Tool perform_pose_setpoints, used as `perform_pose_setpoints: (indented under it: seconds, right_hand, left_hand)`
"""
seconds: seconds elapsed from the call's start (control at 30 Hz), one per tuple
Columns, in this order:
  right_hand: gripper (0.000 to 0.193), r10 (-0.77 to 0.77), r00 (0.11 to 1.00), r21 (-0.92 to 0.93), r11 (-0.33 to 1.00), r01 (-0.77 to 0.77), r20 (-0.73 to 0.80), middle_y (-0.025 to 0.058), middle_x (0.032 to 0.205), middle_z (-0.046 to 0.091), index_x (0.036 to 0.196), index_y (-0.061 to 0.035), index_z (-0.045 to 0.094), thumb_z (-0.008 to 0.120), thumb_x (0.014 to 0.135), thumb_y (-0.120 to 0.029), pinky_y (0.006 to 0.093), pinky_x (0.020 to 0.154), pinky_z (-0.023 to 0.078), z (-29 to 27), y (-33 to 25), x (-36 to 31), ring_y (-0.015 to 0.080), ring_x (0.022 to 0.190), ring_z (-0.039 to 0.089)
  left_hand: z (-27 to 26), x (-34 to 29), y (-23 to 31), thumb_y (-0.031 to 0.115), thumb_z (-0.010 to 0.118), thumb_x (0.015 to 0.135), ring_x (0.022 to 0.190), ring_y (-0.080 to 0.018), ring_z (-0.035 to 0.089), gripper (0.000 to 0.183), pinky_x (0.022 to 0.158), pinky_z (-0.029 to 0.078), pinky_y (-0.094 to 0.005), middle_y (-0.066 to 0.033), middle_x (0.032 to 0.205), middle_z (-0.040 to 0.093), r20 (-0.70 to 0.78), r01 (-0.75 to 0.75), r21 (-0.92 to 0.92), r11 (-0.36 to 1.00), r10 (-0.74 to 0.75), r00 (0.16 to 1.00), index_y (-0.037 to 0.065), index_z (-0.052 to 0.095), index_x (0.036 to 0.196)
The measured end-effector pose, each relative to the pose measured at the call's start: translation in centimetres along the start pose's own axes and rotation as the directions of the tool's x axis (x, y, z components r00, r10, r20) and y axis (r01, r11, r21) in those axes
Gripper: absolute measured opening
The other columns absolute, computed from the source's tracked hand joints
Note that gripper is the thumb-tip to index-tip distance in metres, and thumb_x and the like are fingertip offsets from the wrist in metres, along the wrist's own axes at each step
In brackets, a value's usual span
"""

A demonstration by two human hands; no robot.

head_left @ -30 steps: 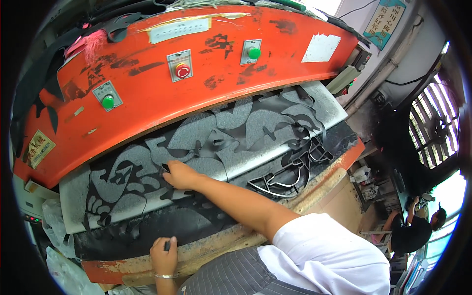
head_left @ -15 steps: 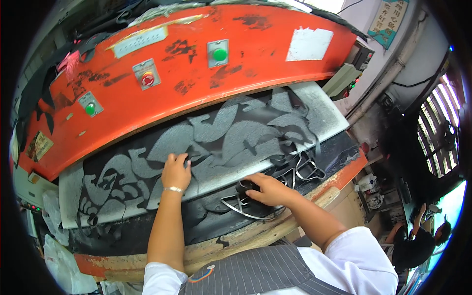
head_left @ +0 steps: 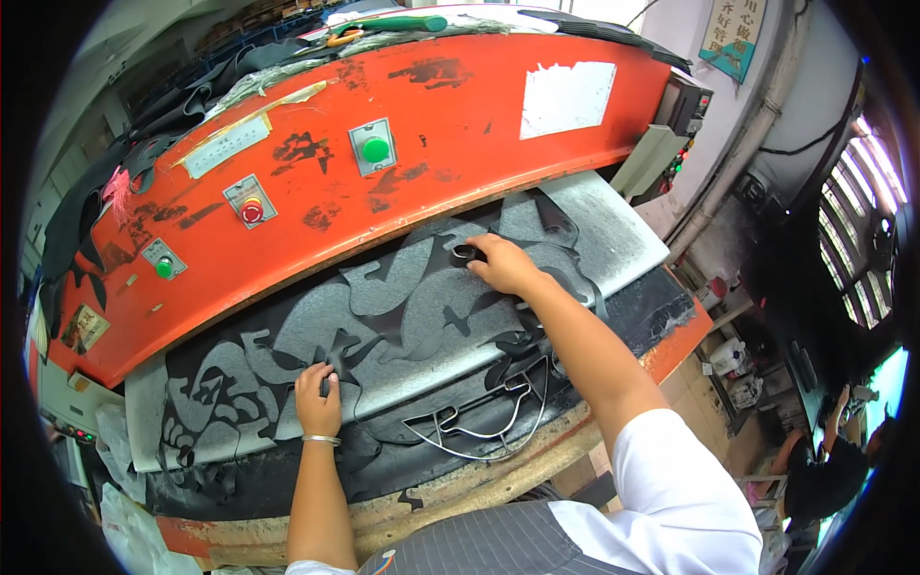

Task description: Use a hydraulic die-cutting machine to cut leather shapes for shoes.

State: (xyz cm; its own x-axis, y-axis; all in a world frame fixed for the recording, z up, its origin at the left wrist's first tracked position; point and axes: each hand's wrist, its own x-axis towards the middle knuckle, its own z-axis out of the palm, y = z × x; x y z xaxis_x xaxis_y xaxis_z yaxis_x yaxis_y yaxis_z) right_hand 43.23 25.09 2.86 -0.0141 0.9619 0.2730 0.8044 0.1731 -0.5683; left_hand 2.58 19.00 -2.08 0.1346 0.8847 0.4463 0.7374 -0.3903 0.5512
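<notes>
A black sheet with many curved cut-outs (head_left: 316, 331) lies across a pale cutting board (head_left: 609, 225), its openings showing grey beneath. My left hand (head_left: 318, 402) is closed at the sheet's near edge, thumb and fingers pinching a strip of black scrap (head_left: 326, 385). Farther off and to the right, my right hand (head_left: 500, 265) reaches over the sheet. Its thumb and fingers are closed around a small dark curled piece (head_left: 467, 253), apparently the same black material. A curved metal cutting die (head_left: 498, 444) rests on the black ledge in front of the board.
Behind the board stands a red press beam (head_left: 460, 125) with green buttons (head_left: 376, 149) and a red button (head_left: 251, 211). Black offcuts (head_left: 517, 355) lie by the die. Plastic bags (head_left: 134, 527) hang at the left. Another person (head_left: 834, 479) sits far right.
My right hand has moved from beside the cutting die to the far right part of the sheet. My left hand has shifted toward the near edge. The view has also shifted.
</notes>
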Motion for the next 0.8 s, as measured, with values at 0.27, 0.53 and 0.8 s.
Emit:
perform_pose_setpoints:
  seconds: [0.27,0.53,0.8]
  right_hand:
    - [0.056,-0.099,0.995,-0.011,0.995,0.099,-0.014,0.0157,0.111,0.063,0.128,-0.013,0.058,0.075,0.077,-0.026,0.042,0.095,0.044,4.6,4.2,2.1,0.0344,0.108,0.054]
    - [0.054,-0.1,0.99,-0.064,0.994,0.094,-0.101,0.0123,0.107,0.065,0.128,-0.0142,0.059,0.075,0.077,-0.026,0.0407,0.095,0.04,5.3,3.6,2.2,0.0312,0.108,0.054]
    - [0.066,-0.131,0.921,-0.292,0.956,0.02,-0.366,0.0148,0.11,0.06,0.134,-0.0077,0.05,0.077,0.077,-0.03,0.04,0.09,0.044,1.1,-0.2,-1.3,0.0288,0.1,0.058]
  left_hand:
    - [-0.1,-0.2,0.0,0.016,0.062,0.087,0.101,-0.0338,0.057,0.016,0.09,0.044,-0.0421,-0.0138,0.108,0.064,-0.029,0.0,-0.003,1.0,0.0,1.0,0.003,0.066,0.097]
    - [0.1,0.2,0.8,0.012,0.064,0.085,0.097,-0.0342,0.057,0.014,0.087,0.044,-0.0426,-0.0143,0.107,0.063,-0.075,0.021,0.015,1.0,-0.02,0.997,0.003,0.066,0.096]
    - [-4.8,4.7,-2.2,0.019,0.06,0.094,0.083,-0.0177,0.063,0.019,0.078,0.049,-0.0326,-0.0088,0.086,0.068,-0.246,0.158,-0.329,0.931,-0.246,0.937,0.003,0.064,0.085]
